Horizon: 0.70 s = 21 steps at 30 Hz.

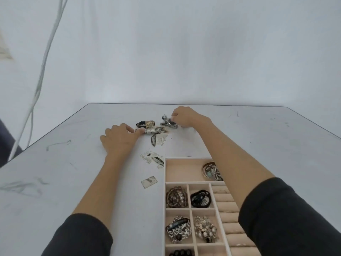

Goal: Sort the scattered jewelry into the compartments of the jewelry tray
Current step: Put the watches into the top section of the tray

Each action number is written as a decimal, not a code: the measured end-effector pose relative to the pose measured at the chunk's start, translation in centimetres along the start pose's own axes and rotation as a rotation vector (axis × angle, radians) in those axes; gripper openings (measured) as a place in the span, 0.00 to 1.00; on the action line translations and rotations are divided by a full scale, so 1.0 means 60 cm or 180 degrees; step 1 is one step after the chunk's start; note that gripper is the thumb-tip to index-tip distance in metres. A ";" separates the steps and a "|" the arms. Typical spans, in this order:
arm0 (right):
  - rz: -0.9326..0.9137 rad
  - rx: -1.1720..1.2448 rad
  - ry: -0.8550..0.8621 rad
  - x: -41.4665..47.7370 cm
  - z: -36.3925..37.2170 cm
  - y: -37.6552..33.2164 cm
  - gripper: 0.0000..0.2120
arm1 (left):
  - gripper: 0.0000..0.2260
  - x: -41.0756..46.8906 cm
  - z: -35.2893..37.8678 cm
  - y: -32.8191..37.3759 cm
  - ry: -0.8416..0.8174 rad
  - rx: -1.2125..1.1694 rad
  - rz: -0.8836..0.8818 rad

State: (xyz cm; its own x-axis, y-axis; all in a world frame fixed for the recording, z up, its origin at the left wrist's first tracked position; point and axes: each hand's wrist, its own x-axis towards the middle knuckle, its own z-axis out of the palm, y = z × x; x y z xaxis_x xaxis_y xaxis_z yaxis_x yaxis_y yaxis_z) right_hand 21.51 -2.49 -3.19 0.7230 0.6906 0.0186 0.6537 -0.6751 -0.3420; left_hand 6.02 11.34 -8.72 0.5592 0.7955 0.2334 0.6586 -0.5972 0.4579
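A beige jewelry tray [188, 182] lies at the lower right, with bracelets, beads and a black hair tie in its small compartments and a watch in its large top compartment. Loose pieces lie on the white table beyond it. My right hand [186, 116] pinches a silver watch [168, 122] at the far side of the pile. My left hand [120, 139] reaches across, its fingertips on a silver rectangular watch [150, 131]. A gold watch with a black strap [146, 123] lies just behind. Small earrings and pendants [154, 159] lie nearer the tray.
A small square silver piece [149, 181] lies left of the tray. The white table [55, 172] ends at a far edge against a white backdrop. White cables [41, 78] hang at the left. The ring rolls of the tray are partly hidden by my right forearm.
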 end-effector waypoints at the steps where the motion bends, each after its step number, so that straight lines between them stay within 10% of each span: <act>1: 0.0051 -0.0043 -0.0011 0.006 0.006 -0.002 0.10 | 0.20 0.001 0.000 0.000 -0.0017 -0.0007 0.0017; 21: 0.0283 0.0653 0.0045 -0.011 0.020 -0.015 0.20 | 0.06 -0.011 -0.014 -0.002 -0.0182 -0.2671 0.0204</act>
State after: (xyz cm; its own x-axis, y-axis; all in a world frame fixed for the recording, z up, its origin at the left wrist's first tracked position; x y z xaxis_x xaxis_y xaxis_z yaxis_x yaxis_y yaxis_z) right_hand 20.17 -2.03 -4.02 0.7798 0.6260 -0.0074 0.5291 -0.6653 -0.5267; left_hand 5.18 10.98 -8.22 0.6223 0.7427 0.2472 0.0446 -0.3489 0.9361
